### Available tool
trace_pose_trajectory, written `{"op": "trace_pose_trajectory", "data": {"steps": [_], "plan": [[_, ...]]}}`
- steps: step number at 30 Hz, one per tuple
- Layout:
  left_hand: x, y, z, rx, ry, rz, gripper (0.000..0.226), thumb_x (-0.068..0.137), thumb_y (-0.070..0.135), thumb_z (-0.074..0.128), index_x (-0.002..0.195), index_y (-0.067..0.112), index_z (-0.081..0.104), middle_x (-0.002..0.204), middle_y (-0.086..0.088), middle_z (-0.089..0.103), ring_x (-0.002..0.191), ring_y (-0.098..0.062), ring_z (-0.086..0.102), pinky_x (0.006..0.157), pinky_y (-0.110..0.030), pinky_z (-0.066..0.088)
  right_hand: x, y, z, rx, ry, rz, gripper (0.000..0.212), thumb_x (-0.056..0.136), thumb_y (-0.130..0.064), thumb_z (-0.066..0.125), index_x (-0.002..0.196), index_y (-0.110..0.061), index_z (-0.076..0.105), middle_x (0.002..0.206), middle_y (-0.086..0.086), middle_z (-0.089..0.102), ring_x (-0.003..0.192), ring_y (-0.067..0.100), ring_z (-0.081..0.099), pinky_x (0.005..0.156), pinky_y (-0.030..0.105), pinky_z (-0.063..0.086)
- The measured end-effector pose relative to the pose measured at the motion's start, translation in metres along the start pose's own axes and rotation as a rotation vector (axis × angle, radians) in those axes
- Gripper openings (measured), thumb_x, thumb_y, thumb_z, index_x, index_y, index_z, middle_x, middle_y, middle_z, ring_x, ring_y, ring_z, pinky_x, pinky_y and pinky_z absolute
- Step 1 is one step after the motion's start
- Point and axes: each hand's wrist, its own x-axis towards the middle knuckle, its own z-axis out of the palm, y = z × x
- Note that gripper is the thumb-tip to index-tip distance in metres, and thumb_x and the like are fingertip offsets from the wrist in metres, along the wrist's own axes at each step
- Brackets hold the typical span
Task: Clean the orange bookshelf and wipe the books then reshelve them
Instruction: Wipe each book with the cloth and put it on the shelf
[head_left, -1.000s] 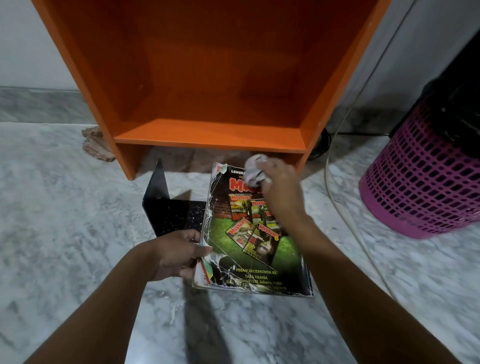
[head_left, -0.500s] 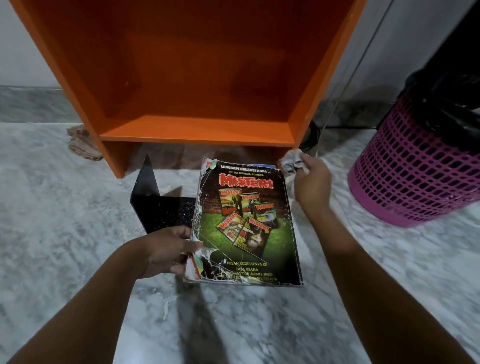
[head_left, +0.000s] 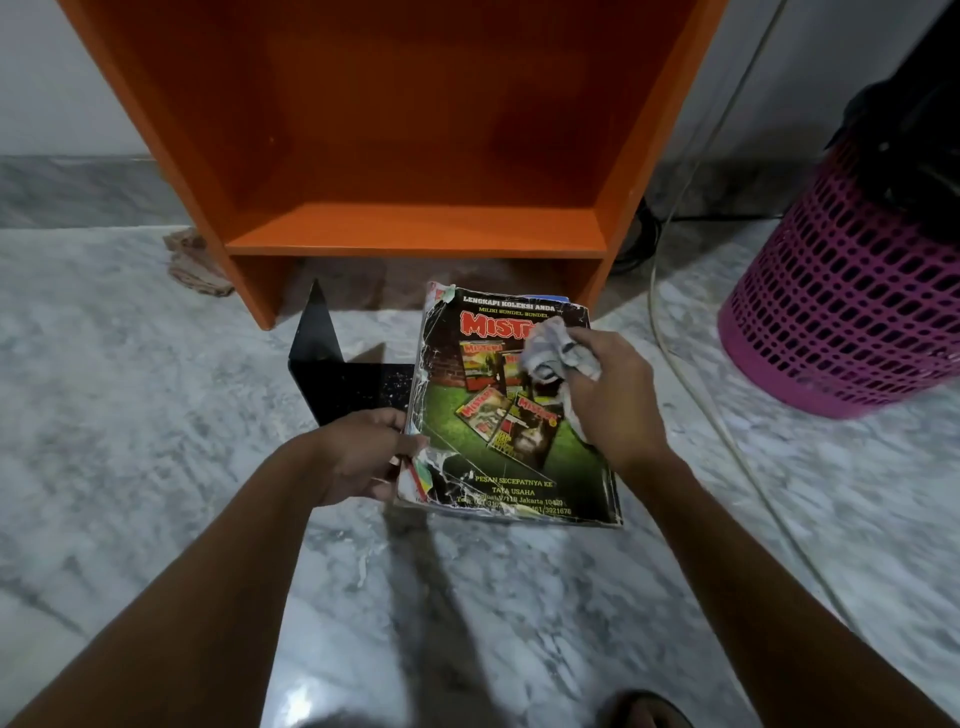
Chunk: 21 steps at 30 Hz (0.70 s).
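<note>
Your right hand (head_left: 613, 395) curls its fingers round a crumpled cloth (head_left: 558, 353), pressing it onto the magazine (head_left: 519, 467) near its 1 o'clock corner. Your left hand (head_left: 363, 452) pinches the 8 o'clock edge, likely steadying it. The magazine lies cover-up before the orange bookshelf (head_left: 415, 234), long axis 12-to-6, title toward 12.

The only view comes from a wide-angle camera worn on the person's head, facing forward and tilted steeply down at the marble floor (head_left: 130, 415). It sits close: both forearms run in from the lower corners, and the left hand (head_left: 363, 457), gripping the magazine (head_left: 571, 467), and the right hand (head_left: 613, 395), holding a crumpled cloth (head_left: 553, 353), meet near mid-frame. The orange bookshelf (head_left: 415, 228) fills the top, its upper part cropped. A pink basket (head_left: 841, 322) is cut by the right edge, where lines bow.
</note>
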Motion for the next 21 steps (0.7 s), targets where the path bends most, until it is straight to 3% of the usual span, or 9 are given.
{"op": "trace_pose_trajectory", "data": {"steps": [2, 5, 7, 12, 15, 18, 21], "plan": [[0.001, 0.002, 0.001, -0.029, -0.009, -0.003, 0.005, 0.100, 0.013, 0.054, 0.095, 0.014, 0.054, 0.084, -0.006, 0.059, 0.055, -0.013, 0.053, 0.044, -0.023, 0.045, -0.039, -0.020, 0.012, 0.026, -0.241, -0.082, 0.051, 0.091, -0.007, 0.062, 0.136, -0.028, 0.053, 0.127, -0.013, 0.050, 0.109, 0.004, 0.048, 0.079, 0.004, 0.035], [0.001, 0.005, 0.004, -0.022, 0.007, -0.007, 0.014, 0.101, 0.007, 0.045, 0.089, 0.014, 0.049, 0.077, -0.008, 0.054, 0.056, -0.018, 0.051, 0.046, -0.027, 0.050, -0.090, -0.032, 0.038, -0.141, -0.545, -0.340, 0.067, 0.086, -0.002, 0.062, 0.144, -0.031, 0.044, 0.142, -0.007, 0.043, 0.126, 0.011, 0.036, 0.103, 0.023, 0.036], [-0.001, 0.006, 0.003, 0.031, 0.016, 0.000, 0.016, 0.101, 0.008, 0.046, 0.086, 0.014, 0.049, 0.075, -0.007, 0.053, 0.056, -0.017, 0.048, 0.051, -0.029, 0.044, -0.092, -0.026, 0.042, -0.174, -0.506, -0.349, 0.066, 0.087, -0.001, 0.061, 0.144, -0.030, 0.044, 0.145, -0.007, 0.041, 0.130, 0.011, 0.032, 0.109, 0.027, 0.035], [-0.003, 0.007, 0.002, 0.081, 0.024, 0.029, 0.013, 0.100, 0.016, 0.054, 0.087, 0.014, 0.054, 0.073, -0.004, 0.058, 0.051, -0.013, 0.052, 0.047, -0.026, 0.044, -0.050, 0.008, 0.011, -0.167, -0.079, 0.049, 0.058, 0.086, 0.006, 0.055, 0.136, -0.023, 0.054, 0.137, 0.001, 0.048, 0.116, 0.018, 0.045, 0.092, 0.034, 0.051], [-0.005, 0.012, 0.003, 0.115, 0.018, 0.003, 0.012, 0.096, 0.016, 0.057, 0.086, 0.011, 0.053, 0.075, -0.009, 0.055, 0.052, -0.018, 0.055, 0.052, -0.031, 0.053, -0.037, 0.017, -0.004, -0.134, 0.022, 0.032, 0.049, 0.087, 0.000, 0.061, 0.132, -0.018, 0.056, 0.127, 0.002, 0.053, 0.109, 0.021, 0.052, 0.089, 0.039, 0.053], [-0.010, 0.018, 0.004, 0.151, -0.049, -0.047, 0.012, 0.092, 0.017, 0.064, 0.091, 0.007, 0.059, 0.078, -0.011, 0.053, 0.047, -0.020, 0.057, 0.063, -0.039, 0.059, -0.058, -0.012, 0.007, -0.014, -0.087, -0.123, 0.049, 0.086, -0.004, 0.065, 0.131, -0.022, 0.057, 0.128, -0.006, 0.051, 0.114, 0.013, 0.049, 0.096, 0.029, 0.048], [-0.012, 0.016, 0.004, 0.175, -0.082, -0.079, 0.016, 0.090, 0.003, 0.062, 0.104, 0.001, 0.056, 0.090, -0.016, 0.054, 0.051, -0.022, 0.062, 0.069, -0.042, 0.061, -0.086, -0.031, 0.032, -0.160, -0.343, -0.295, 0.052, 0.086, -0.007, 0.064, 0.132, -0.030, 0.056, 0.132, -0.012, 0.047, 0.120, 0.007, 0.039, 0.099, 0.027, 0.041]]}}
